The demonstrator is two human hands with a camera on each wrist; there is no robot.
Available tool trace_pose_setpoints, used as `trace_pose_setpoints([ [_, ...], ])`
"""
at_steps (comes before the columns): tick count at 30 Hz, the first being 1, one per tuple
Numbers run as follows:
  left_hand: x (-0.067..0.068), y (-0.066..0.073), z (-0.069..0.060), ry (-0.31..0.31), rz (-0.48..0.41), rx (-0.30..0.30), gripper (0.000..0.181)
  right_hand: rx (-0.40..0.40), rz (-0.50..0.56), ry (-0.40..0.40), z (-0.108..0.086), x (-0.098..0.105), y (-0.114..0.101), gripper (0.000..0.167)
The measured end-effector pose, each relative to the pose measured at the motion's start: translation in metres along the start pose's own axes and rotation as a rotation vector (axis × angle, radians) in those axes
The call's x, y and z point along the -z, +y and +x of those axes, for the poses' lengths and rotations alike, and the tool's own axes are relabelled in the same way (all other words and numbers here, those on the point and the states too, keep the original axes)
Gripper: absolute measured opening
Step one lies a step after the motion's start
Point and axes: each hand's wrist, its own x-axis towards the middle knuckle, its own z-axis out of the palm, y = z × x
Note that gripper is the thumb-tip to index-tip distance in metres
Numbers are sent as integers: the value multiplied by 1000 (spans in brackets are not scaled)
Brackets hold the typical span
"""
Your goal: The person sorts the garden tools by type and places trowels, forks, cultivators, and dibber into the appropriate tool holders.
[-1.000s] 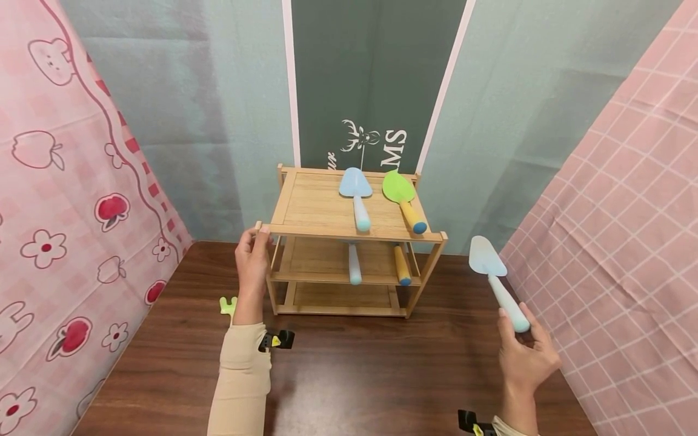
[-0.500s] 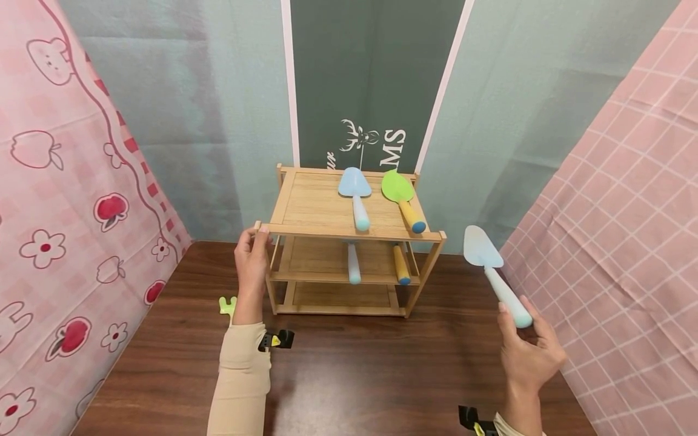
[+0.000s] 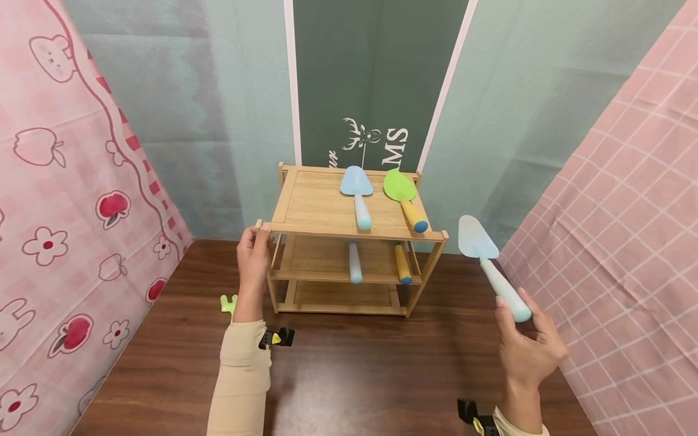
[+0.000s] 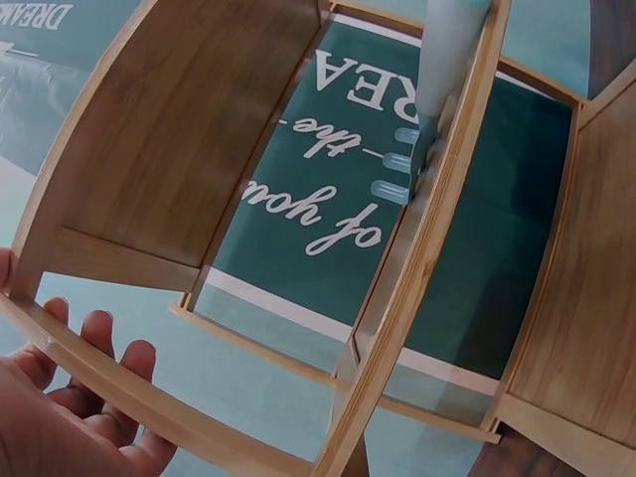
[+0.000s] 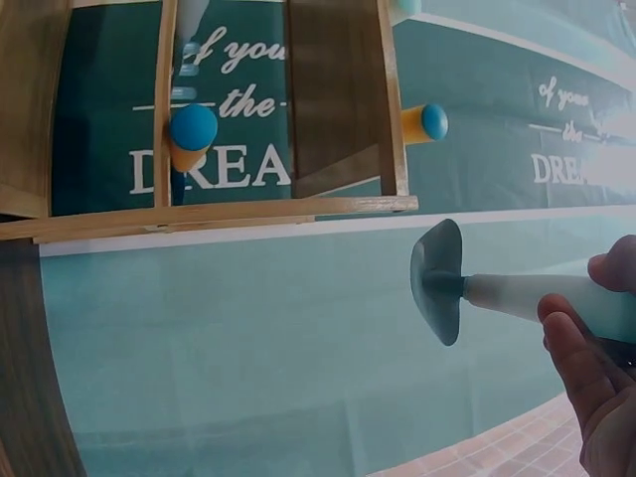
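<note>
One pale shovel, with a smooth handle and a turquoise butt, was raised over the counter, to the right of the rack and apart from it; its blade pointed away from the person and slanted toward the rack. From my end of the feed I judged it light, likely plastic, stiff along the handle, with perhaps some give in the thin blade; I doubted it was fragile, though the round handle might have rolled under a loose pinch; its thick part looked the surest hold, and a grip nearer the neck would, I thought, have steadied the blade better.

The right hand had it near the butt, pinched between thumb and fingers and closed down to the handle's thickness; the wrist sat below and behind the butt. The left hand gripped the rack's near left corner, fingers curled around the wood, the forearm running back toward the person.

On top of the rack lay a light blue shovel and, to its right, a green shovel; a white handle and a yellow handle jutted from the middle tier; a green piece, partly hidden, showed on the counter beside the left wrist.
</note>
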Motion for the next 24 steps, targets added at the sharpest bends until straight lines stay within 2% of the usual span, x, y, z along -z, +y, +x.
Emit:
trace_pose_setpoints([
  [7, 1, 3, 1, -25, 8, 40, 13, 10, 63, -17, 4, -9, -6, 25],
  [19, 0, -1, 1, -25, 83, -34, 20, 32, 90, -45, 8, -25, -19, 25],
  [24, 2, -2, 3, -31, 129, -40, 24, 46, 125, -39, 9, -33, -25, 26],
])
